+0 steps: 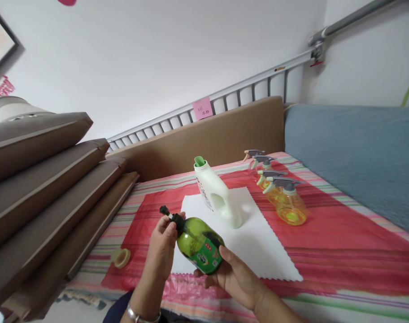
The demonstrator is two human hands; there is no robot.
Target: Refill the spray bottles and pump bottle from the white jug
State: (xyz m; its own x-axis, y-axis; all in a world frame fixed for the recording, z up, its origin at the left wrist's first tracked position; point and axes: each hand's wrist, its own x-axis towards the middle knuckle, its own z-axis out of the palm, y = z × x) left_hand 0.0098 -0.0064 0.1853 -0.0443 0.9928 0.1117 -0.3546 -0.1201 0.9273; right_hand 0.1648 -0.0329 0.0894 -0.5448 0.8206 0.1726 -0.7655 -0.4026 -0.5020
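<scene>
A green pump bottle (199, 246) hangs between two grasping hands, tilted with its black pump head (164, 210) toward ten o'clock. The left hand (162, 244) pinches the black collar, so the bottle's body lies at three o'clock from it; the right hand (236, 278) cups the base, with the bottle at ten o'clock. Just beyond, at one o'clock, a white handled jug (213, 186) with a green spout (200, 160) stands in the way. Four trigger spray bottles (292, 208) cluster at two o'clock, and a cream ring-shaped roll (115, 256) sits at nine. The pump bottle is translucent, round-shouldered plastic with a green label; the nearest sprayer holds yellow liquid. Beneath lie a scallop-edged white sheet (265, 251), glossy red film (325, 242) and striped cloth (352, 307).
</scene>
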